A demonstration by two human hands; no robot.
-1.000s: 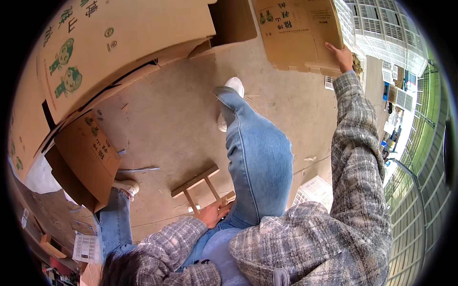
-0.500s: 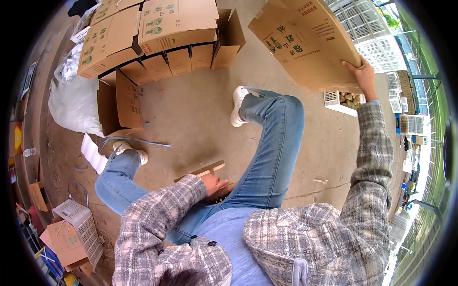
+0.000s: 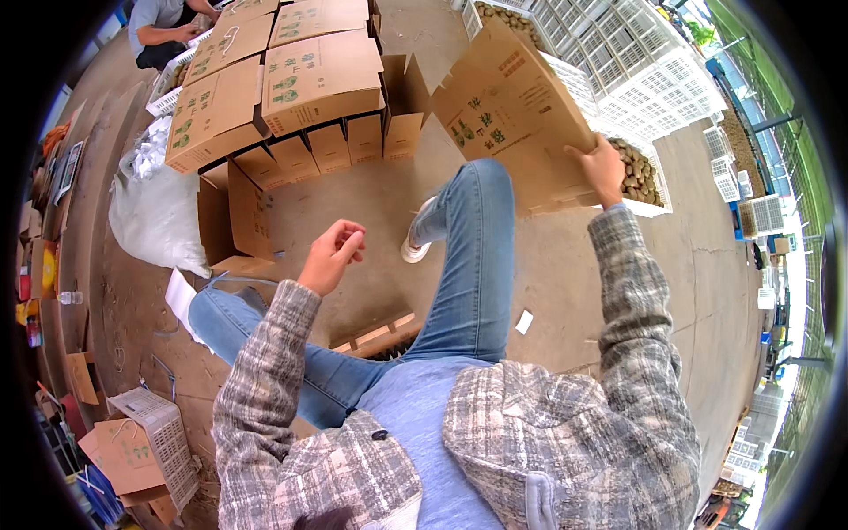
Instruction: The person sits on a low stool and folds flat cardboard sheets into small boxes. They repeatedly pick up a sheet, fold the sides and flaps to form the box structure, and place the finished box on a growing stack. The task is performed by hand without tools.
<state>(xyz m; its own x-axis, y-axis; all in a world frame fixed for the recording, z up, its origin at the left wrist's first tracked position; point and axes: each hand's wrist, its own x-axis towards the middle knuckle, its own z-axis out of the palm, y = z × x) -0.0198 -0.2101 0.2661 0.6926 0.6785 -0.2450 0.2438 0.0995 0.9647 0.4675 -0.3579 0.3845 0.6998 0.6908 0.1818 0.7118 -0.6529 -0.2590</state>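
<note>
At the right, my right hand (image 3: 602,170) grips the edge of a flat, folded brown carton (image 3: 508,119) with green print, holding it up at a tilt. My left hand (image 3: 331,256) is raised over my left thigh, fingers loosely bent and a little apart, with nothing visible in it. Between my legs sits a low wooden seat or frame (image 3: 375,337), partly hidden by my thigh. Ahead on the left is an opened carton (image 3: 249,212) lying against a white sack (image 3: 150,221).
Several printed cartons (image 3: 322,75) are stacked ahead. White plastic crates (image 3: 654,93) stand at the far right; one crate (image 3: 655,208) holds brownish, roundish produce. Another person (image 3: 163,26) works at the far left. A crate with cardboard (image 3: 163,433) lies at the near left.
My left hand has risen from the wooden seat and moved forward and left. My right hand has brought the flat carton leftward and lower in view. The view has shifted, showing another person.
</note>
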